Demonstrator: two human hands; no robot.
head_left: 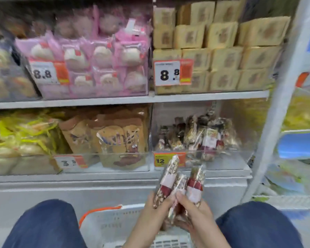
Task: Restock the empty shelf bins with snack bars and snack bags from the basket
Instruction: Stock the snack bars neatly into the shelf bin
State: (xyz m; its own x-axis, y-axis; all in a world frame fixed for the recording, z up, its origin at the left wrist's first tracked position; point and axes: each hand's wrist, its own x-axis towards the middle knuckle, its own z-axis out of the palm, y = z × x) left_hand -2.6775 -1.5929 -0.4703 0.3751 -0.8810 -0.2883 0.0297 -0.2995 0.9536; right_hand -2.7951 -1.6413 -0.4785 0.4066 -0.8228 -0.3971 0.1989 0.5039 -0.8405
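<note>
Both my hands hold a bunch of clear-wrapped nut snack bars (174, 178) with red and white labels, low in the middle of the view. My left hand (151, 210) grips the left bar from below. My right hand (191, 213) is curled round the right bars. The bars point up toward a clear shelf bin (240, 158) on the lower shelf, which holds several of the same bars standing at its back. A white plastic basket (115, 222) with an orange handle sits on the floor between my knees, under my hands.
Left of that bin are clear bins of brown snack bags (115, 140) and yellow-wrapped packs (21, 136). The upper shelf carries pink bun packs (97, 56) and tan boxes (222, 56). A white upright post (276, 108) borders the shelf on the right.
</note>
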